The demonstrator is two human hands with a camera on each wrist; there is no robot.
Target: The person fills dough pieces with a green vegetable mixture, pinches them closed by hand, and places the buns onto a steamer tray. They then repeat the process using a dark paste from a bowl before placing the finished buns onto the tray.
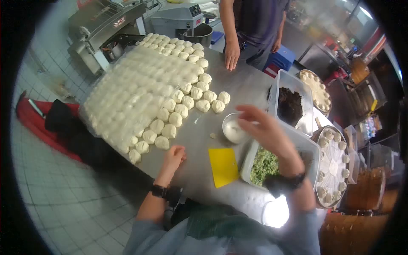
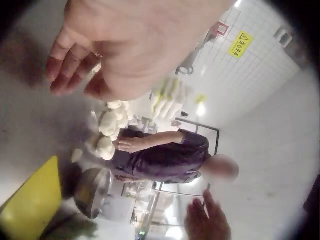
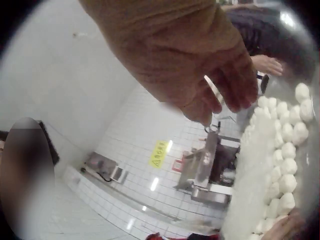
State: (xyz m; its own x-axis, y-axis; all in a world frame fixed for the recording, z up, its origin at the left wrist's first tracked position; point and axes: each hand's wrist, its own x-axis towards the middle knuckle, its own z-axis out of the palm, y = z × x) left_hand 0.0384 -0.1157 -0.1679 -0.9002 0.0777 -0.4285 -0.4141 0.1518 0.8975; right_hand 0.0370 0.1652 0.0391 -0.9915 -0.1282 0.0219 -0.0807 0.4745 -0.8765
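My left hand [image 1: 171, 160] rests at the metal table, its fingers loosely bent and holding nothing, beside the near end of the rows of dough balls [image 1: 161, 143]. Above the table my right hand [image 1: 264, 129] is raised, empty, with relaxed fingers; in the head view it overlaps the rim of a small metal bowl [image 1: 231, 128] with white contents. A yellow dough scraper [image 1: 223, 168] lies flat between the two hands. Under my right forearm stands a clear tub [image 1: 312, 149] with chopped green filling [image 1: 264, 165], partly hidden by the arm.
Plastic film [image 1: 136, 80] covers most of the dough balls. A second tub [image 1: 309, 85] holds dark filling [image 1: 290, 104]. Round steamers [image 1: 333, 168] with small buns stand at the right. Across the table, another person's hand [image 1: 232, 55] touches the tabletop. A mixer [image 1: 176, 19] stands behind.
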